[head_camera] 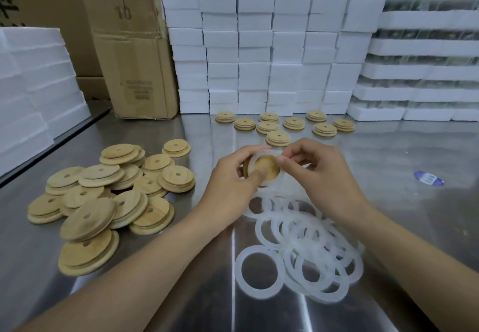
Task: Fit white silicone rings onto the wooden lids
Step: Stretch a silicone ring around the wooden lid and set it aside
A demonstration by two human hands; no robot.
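Observation:
Above the steel table my left hand (233, 181) holds a round wooden lid (267, 168), thumb pressing on its face. A white silicone ring (261, 156) lies around the lid's raised centre. My right hand (315, 173) pinches the ring's right edge with thumb and fingertips. A heap of loose white silicone rings (303, 251) lies on the table just below my hands. To the left is a pile of bare wooden lids (103, 197) with centre holes. Several wooden lids with rings on them (285, 124) sit in loose rows behind my hands.
Stacks of white foam boxes (259, 46) wall the back of the steel table (414, 228). A cardboard carton (134, 57) stands at the back left, more foam blocks (33, 85) at the far left. A blue oval sticker (429, 178) lies on the right.

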